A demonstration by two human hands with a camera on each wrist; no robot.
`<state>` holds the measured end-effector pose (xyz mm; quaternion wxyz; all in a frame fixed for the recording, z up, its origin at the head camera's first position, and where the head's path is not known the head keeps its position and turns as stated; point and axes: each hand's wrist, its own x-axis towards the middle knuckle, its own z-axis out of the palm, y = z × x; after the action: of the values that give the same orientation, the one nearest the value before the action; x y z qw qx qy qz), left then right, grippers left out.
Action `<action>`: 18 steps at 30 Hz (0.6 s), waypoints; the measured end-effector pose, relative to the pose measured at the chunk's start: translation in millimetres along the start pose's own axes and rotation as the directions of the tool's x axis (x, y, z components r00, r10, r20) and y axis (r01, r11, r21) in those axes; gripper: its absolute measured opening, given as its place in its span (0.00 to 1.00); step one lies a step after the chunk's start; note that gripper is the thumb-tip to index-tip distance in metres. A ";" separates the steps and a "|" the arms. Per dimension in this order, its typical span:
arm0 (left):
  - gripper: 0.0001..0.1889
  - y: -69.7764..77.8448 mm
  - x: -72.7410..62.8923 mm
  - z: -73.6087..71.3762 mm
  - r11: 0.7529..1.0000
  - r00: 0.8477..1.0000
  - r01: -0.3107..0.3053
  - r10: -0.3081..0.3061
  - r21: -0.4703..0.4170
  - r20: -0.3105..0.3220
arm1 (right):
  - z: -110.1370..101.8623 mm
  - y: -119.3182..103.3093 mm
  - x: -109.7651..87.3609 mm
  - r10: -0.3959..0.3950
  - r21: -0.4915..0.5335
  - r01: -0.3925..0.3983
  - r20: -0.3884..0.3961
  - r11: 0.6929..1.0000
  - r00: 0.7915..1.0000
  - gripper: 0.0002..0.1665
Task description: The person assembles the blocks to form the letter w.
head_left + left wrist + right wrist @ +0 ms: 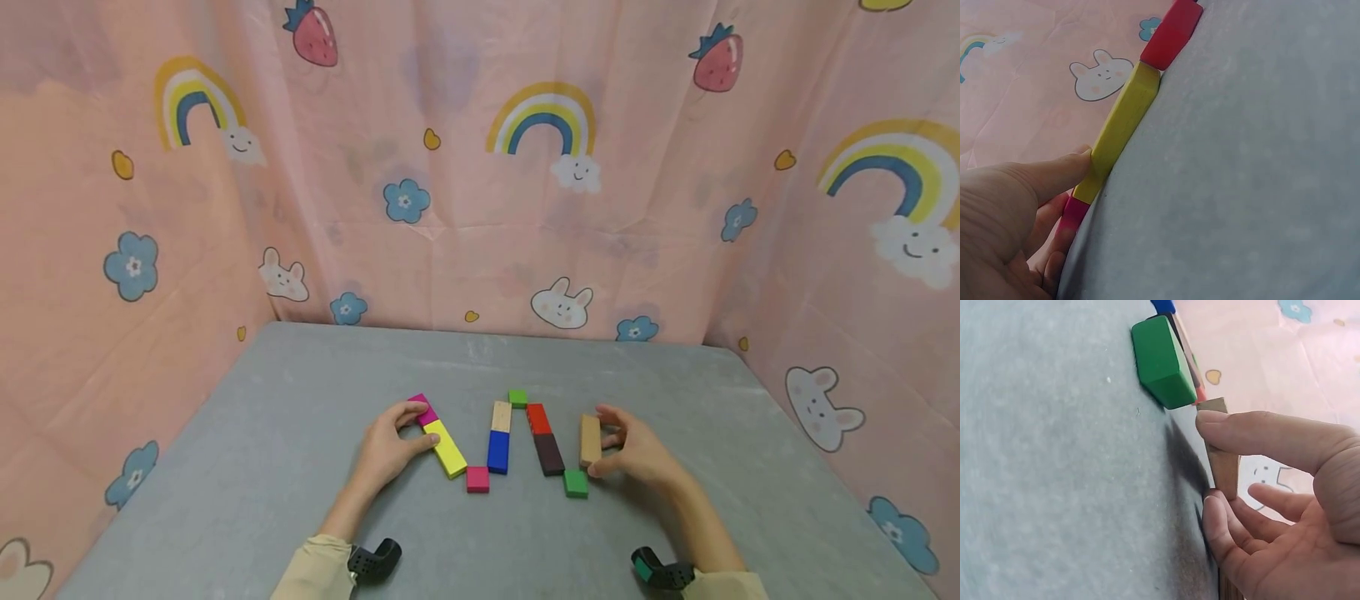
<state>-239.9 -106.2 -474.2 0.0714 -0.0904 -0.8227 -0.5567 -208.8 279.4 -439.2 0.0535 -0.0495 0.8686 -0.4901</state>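
In the head view, the left hand [390, 446] curls its fingers at a magenta block [423, 410]. Its thumb touches the adjoining yellow block [446, 450], which meets a crimson block [477, 479] at the near end. The right hand [636, 446] holds a plain wooden block [590, 440] between thumb and fingers, beside a green block [576, 483]. In the right wrist view the thumb lies over the wooden block [1225, 469], and the fingers hide part of it. Between the hands lie a blue block [498, 452], a pale wooden one [502, 416], a red one [538, 418] and a dark brown one [550, 454].
A small light green block [517, 398] sits at the far end between two slanted rows. All the blocks lie on a grey table [300, 375]. A pink printed curtain [465, 250] encloses its back and sides.
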 end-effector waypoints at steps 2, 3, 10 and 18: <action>0.25 0.0 0.4 -0.1 1.000 1.000 -0.004 0.004 -0.002 0.002 | -0.4 -0.2 0.6 -0.012 -0.025 0.013 0.011 1.000 1.000 0.63; 0.25 0.0 0.5 -0.2 1.000 1.000 -0.004 0.004 -0.004 0.003 | -0.7 -0.2 0.6 -0.018 -0.036 0.018 0.015 0.999 1.000 0.63; 0.25 -0.9 0.5 -0.4 1.000 1.000 -0.005 0.005 -0.007 0.002 | -4.1 1.0 0.5 -0.040 -0.039 0.042 0.062 0.998 0.997 0.63; 0.25 0.3 -0.2 -0.6 1.000 1.000 -0.013 0.013 -0.001 -0.001 | -6.2 1.6 -1.7 -0.016 -0.005 0.016 0.077 1.000 0.997 0.64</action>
<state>-239.6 -106.6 -473.8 0.0754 -0.0957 -0.8217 -0.5568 -208.1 285.8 -437.3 0.0828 -0.0753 0.8668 -0.4860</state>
